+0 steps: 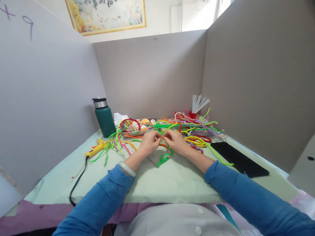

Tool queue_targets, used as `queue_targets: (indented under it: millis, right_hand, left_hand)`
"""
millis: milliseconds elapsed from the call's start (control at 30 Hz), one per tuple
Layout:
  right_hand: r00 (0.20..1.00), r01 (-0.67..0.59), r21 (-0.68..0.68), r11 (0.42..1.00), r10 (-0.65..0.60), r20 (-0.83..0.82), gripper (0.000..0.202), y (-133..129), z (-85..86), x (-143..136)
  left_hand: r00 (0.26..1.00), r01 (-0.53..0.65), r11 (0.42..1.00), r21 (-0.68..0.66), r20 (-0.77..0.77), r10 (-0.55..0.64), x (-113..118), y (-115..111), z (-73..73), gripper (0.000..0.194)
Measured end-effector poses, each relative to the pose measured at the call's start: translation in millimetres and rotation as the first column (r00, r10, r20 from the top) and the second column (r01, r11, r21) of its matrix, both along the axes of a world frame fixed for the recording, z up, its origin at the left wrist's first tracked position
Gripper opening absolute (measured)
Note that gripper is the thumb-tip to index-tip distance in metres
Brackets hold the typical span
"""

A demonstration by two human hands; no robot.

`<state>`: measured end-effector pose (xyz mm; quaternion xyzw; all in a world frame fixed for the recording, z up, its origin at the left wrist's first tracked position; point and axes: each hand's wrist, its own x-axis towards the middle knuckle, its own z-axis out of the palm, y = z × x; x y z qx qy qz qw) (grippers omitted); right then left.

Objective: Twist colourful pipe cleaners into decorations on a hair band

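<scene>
Both hands meet over the middle of the table, fingertips nearly touching. My left hand (150,142) is closed in a pinch, and so is my right hand (175,142). Between them they grip a thin green pipe cleaner (157,129), whose ends show above the fingers; the exact pinch point is partly hidden. Just below the hands a coiled green pipe cleaner (164,158) lies on the pale green tablecloth (184,183). Whether it joins the held piece I cannot tell. Right behind the fingers spreads a heap of many-coloured pipe cleaners (193,124).
A metal tray (137,133) of small craft pieces stands at the back. On the left are a teal bottle (105,119) and a yellow glue gun (95,149) with a black cord. White sticks (198,103) fill a red cup; a black flat slab (238,158) lies right. Grey partitions enclose the table.
</scene>
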<state>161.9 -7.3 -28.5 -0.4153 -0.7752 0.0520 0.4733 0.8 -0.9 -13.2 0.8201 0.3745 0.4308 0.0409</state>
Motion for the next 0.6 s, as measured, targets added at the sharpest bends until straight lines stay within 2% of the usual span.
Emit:
queue_targets:
  millis: [100,167,333,467,600]
  right_hand:
    - [1.000,-0.006,-0.013,1.000,0.006,-0.014,0.010,-0.4,0.0,-0.1]
    - [0.997,-0.027,-0.035,0.999,0.025,-0.068,0.010,0.4,-0.1,-0.3]
    - [0.954,-0.165,-0.147,0.975,0.120,-0.276,0.014,6.9,-2.3,-1.3]
    - [0.897,-0.282,-0.191,0.940,0.187,-0.400,0.015,9.3,-2.9,-2.1]
    - [0.880,-0.342,-0.236,0.910,0.222,-0.420,0.016,6.5,-0.8,-1.5]
  left_hand:
    - [0.999,0.011,0.999,-0.035,0.042,-0.009,0.7,0.3,-0.2,0.007]
    - [0.994,0.033,0.990,-0.134,0.112,-0.017,2.0,0.4,0.6,0.008]
    - [0.954,0.187,0.883,-0.430,0.293,-0.060,5.7,-1.3,4.0,0.019]
    - [0.896,0.322,0.809,-0.492,0.435,-0.092,6.5,-4.3,5.2,0.022]
    - [0.849,0.409,0.761,-0.504,0.516,-0.115,5.3,-5.4,4.7,0.023]
